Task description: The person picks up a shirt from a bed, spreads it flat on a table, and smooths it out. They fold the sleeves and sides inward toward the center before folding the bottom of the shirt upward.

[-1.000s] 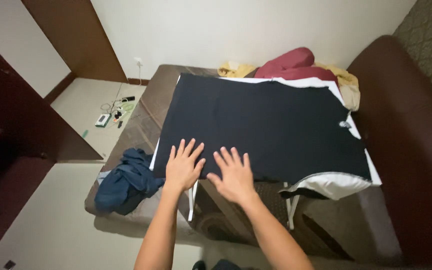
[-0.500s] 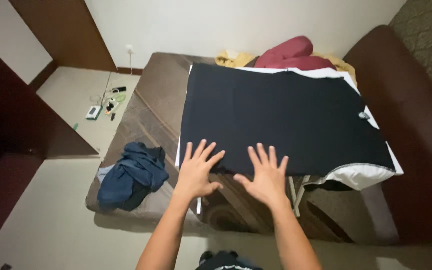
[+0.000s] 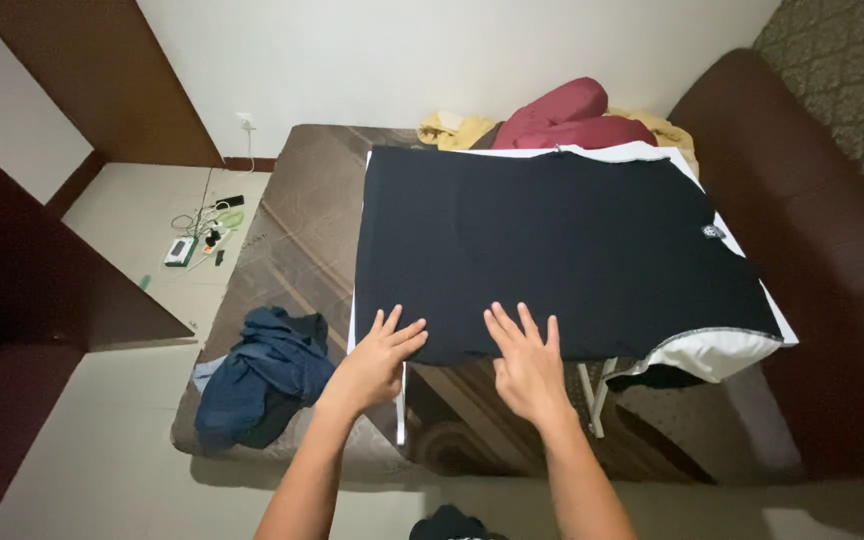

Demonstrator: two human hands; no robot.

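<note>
The left hand [image 3: 377,360] and right hand [image 3: 527,365] lie flat, fingers spread and gripping nothing, on the near hem of the black cotton T-shirt [image 3: 552,250]. The garment extends directly away from the fingertips, its long axis running left to right across the white folding board [image 3: 727,352] on the brown patterned mattress [image 3: 302,230]. Both hands are equally near. A crumpled blue garment [image 3: 257,370] lies left, apart. Beyond, a maroon cloth bundle [image 3: 572,115] rests on yellow fabric [image 3: 452,128]. The board's surface is mostly hidden; the chest emblem is illegible.
</note>
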